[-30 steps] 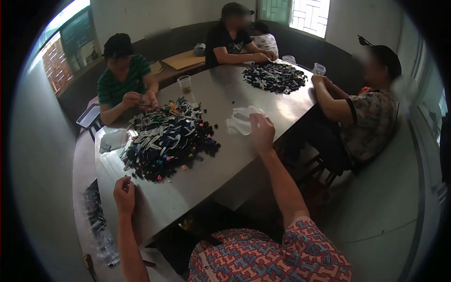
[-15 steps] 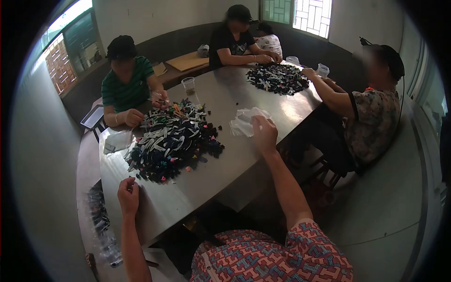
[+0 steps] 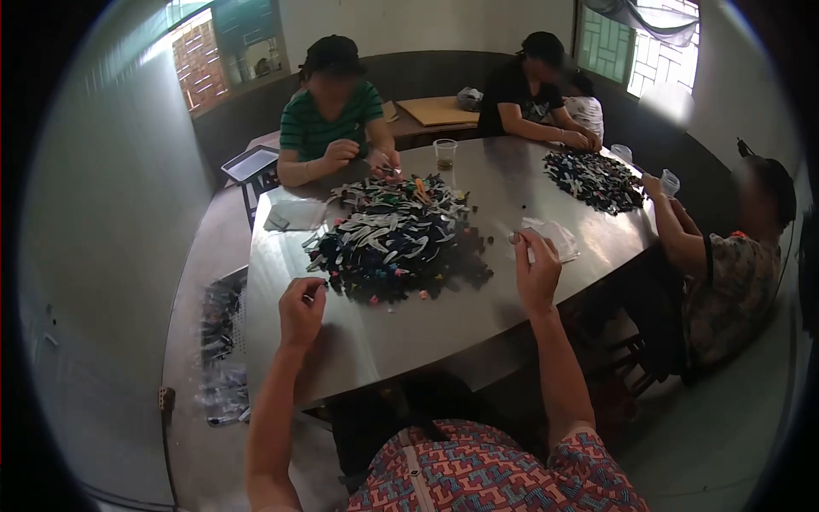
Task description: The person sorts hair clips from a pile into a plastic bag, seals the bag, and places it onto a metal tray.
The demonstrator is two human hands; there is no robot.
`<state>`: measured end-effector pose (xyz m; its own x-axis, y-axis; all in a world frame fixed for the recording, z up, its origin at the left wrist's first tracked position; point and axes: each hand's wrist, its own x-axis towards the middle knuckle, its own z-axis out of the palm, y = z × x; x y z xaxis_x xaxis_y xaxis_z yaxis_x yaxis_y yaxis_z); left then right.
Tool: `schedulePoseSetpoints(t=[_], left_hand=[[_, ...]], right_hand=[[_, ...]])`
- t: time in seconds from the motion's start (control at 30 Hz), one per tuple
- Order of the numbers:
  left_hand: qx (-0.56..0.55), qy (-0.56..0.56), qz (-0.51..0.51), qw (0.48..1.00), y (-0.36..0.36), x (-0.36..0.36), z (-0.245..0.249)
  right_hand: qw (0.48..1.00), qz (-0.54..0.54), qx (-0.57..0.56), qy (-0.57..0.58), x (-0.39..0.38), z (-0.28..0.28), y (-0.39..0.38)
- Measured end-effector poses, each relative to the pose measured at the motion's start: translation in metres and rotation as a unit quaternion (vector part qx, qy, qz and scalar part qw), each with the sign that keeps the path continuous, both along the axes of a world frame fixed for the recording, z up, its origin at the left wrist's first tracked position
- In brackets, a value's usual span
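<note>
My left hand [image 3: 302, 314] is at the near left of the metal table [image 3: 375, 341], its fingers pinched beside the near left edge of a large pile of small black and white pieces [image 3: 392, 239]. What it holds, if anything, is too small to tell. My right hand [image 3: 537, 269] is raised over the table right of the pile, thumb and fingertips together, with a tiny pale thing between them that I cannot make out. Just behind it lie clear plastic bags [image 3: 556, 239].
A person in green stripes [image 3: 331, 128] sits across the pile. Two more people work at a second pile [image 3: 595, 179], far right. A plastic cup [image 3: 445, 154] stands behind the large pile; a flat clear bag [image 3: 295, 215] lies left of it. Crates [image 3: 223, 324] sit on the floor.
The view has turned to the left. My right hand has come away from the plastic bags toward the pile; my left hand remains near the pile's near left edge.
</note>
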<state>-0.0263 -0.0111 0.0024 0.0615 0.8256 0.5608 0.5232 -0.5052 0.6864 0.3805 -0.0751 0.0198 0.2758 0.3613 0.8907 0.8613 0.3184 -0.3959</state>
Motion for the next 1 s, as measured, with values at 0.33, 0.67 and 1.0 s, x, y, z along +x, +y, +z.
schedulePoseSetpoints(t=[0.33, 0.67, 1.0], left_hand=[[-0.455, -0.443, -0.327, 0.700, -0.036, 0.044, 0.064], [-0.355, -0.483, -0.271, 0.753, 0.005, 0.005, 0.015], [-0.312, -0.500, -0.270, 0.761, 0.026, -0.005, 0.004]], right_hand=[[0.949, 0.256, 0.053, -0.178, -0.176, 0.025, 0.020], [0.918, 0.334, -0.010, -0.213, -0.194, 0.025, 0.022], [0.906, 0.386, -0.173, 0.016, -0.192, 0.045, 0.076]])
